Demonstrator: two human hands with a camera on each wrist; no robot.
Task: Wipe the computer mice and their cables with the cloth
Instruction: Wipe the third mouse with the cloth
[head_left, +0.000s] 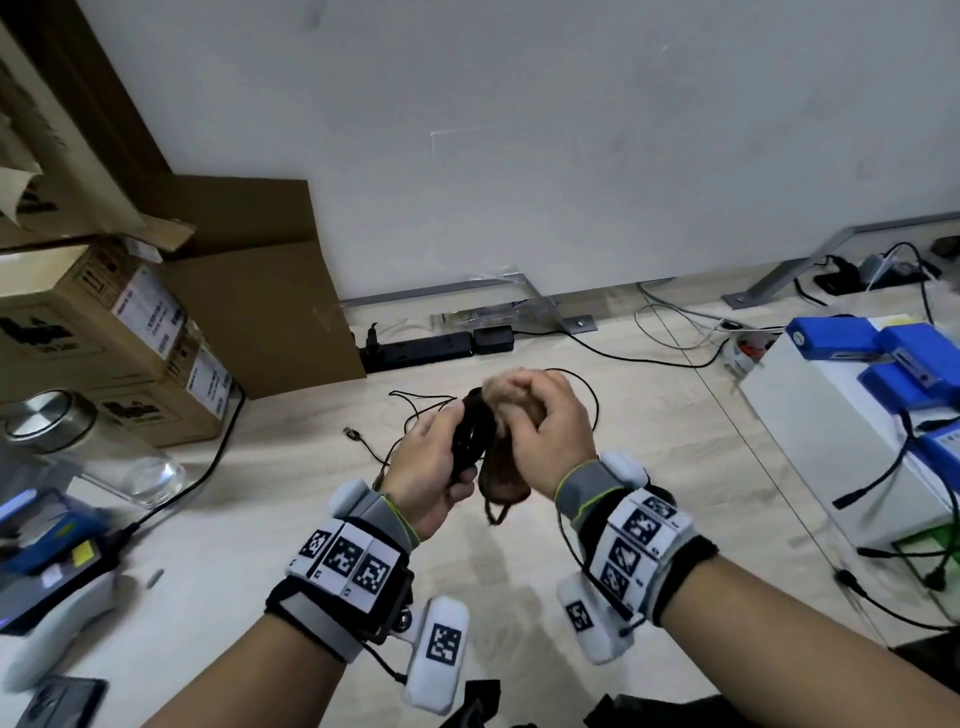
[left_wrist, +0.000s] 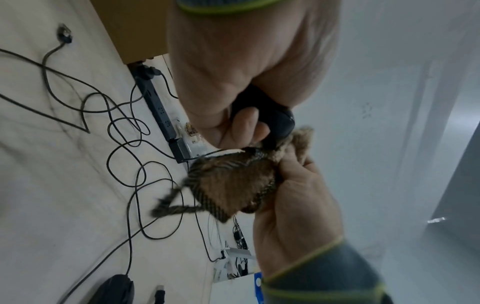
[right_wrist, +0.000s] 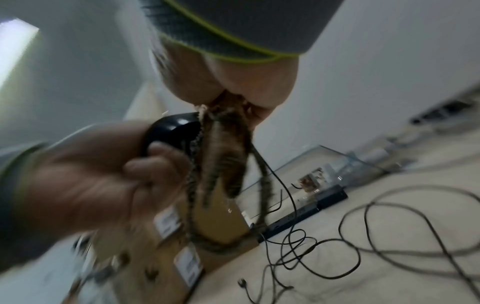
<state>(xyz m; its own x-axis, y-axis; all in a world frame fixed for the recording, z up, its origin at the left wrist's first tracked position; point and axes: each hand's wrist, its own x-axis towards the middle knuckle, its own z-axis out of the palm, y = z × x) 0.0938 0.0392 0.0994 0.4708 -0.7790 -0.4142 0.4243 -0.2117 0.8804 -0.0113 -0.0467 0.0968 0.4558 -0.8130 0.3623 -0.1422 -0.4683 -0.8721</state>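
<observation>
Above the pale table my left hand (head_left: 434, 457) grips a black mouse (head_left: 472, 431), also seen as the mouse (left_wrist: 275, 121) and the mouse (right_wrist: 168, 131). My right hand (head_left: 545, 431) clutches a brown fuzzy cloth (head_left: 506, 478) and presses it against that mouse. A striped edge and loop of the cloth (left_wrist: 228, 185) hang down, blurred as the cloth (right_wrist: 223, 160). The mouse's thin black cable (head_left: 415, 405) trails onto the table in loops, the cable (left_wrist: 124, 144) too. A second black mouse (left_wrist: 114, 290) lies on the table near a USB plug (left_wrist: 159, 294).
Cardboard boxes (head_left: 119, 332) stand at the left with a glass jar (head_left: 88, 447). A black power strip (head_left: 421, 348) lies along the wall. At the right a white box (head_left: 852, 426) carries blue packs (head_left: 883, 343) and cables. A dark device (head_left: 57, 566) sits front left.
</observation>
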